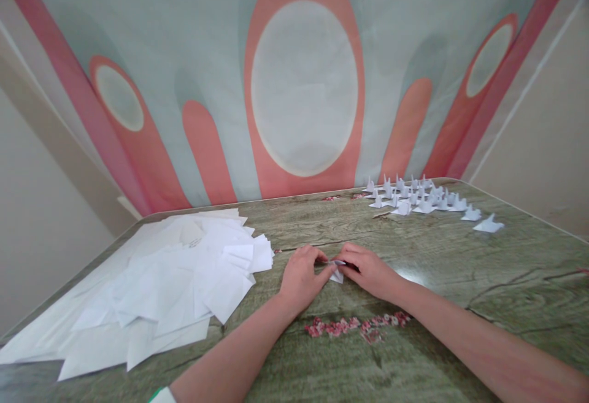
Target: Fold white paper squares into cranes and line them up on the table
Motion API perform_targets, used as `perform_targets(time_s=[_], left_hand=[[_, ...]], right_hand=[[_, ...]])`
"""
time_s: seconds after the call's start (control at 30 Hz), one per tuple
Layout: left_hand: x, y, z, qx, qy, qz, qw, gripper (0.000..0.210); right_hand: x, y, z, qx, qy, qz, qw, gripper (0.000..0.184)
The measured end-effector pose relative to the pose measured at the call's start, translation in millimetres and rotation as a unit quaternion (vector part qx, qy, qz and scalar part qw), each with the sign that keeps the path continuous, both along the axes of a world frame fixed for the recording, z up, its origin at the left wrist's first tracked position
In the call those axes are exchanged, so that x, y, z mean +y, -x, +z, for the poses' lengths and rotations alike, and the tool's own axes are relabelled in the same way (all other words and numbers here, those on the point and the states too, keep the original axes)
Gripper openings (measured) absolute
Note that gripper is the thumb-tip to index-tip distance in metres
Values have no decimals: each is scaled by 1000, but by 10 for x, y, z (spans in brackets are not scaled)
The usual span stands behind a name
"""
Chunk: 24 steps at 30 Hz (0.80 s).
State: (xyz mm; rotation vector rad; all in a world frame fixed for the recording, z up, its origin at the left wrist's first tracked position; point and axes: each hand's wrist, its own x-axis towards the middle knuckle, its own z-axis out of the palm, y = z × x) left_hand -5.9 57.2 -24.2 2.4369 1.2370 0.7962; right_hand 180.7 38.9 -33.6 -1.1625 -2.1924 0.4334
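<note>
Between my two hands, at the middle of the table, is a small piece of folded white paper. My left hand pinches its left side between thumb and fingers. On the other side, my right hand has its fingers closed on the right edge of the same paper. A pointed lower part of the paper shows below the fingertips; the rest is partly covered by the fingers.
A spread pile of white paper sheets covers the table's left side. Several folded white paper cranes stand in rows at the back right. The wood-patterned table meets a coloured backdrop behind it.
</note>
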Motion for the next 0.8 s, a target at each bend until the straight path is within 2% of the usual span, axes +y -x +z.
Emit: perform_targets(time_s=[0.43, 0.6, 0.8], left_hand=[[23, 9, 0, 13, 17, -17, 1000, 17], [52, -20, -26, 18, 23, -10, 1000, 19], [71, -48, -51, 12, 30, 6, 999, 18]], right_hand=[[5, 31, 8, 26, 31, -21, 999, 14], [1, 41, 3, 44, 30, -36, 998, 9], [-40, 52, 45, 29, 21, -37, 999, 10]])
